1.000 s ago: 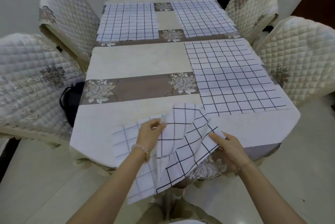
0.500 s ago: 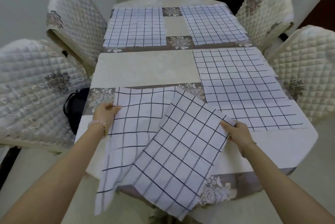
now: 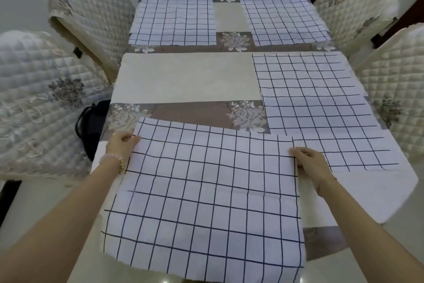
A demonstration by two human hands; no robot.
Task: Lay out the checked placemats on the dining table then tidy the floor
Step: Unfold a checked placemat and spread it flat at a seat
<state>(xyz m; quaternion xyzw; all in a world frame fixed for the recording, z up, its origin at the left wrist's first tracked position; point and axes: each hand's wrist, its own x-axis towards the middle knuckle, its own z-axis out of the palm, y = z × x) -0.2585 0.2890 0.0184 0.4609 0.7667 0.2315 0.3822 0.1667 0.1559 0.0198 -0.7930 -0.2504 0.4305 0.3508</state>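
Observation:
A white placemat with a dark checked grid (image 3: 206,195) lies spread flat at the near end of the dining table (image 3: 183,78), its near edge hanging over the table's front. My left hand (image 3: 121,147) grips its left edge near the far corner. My right hand (image 3: 309,163) holds its right edge near the other far corner. Three more checked placemats lie flat on the table: one at the right (image 3: 321,108), one at the far left (image 3: 174,16) and one at the far right (image 3: 280,14).
Four chairs with quilted cream covers stand round the table, two on the left (image 3: 41,103) (image 3: 91,12) and two on the right (image 3: 394,90) (image 3: 358,5). A dark bag (image 3: 91,126) sits on the near left chair's seat. Pale floor tiles (image 3: 401,237) show at the lower right.
The placemat was bunched and folded over in my hands; both hands have since pulled apart and spread it flat across the near end of the table.

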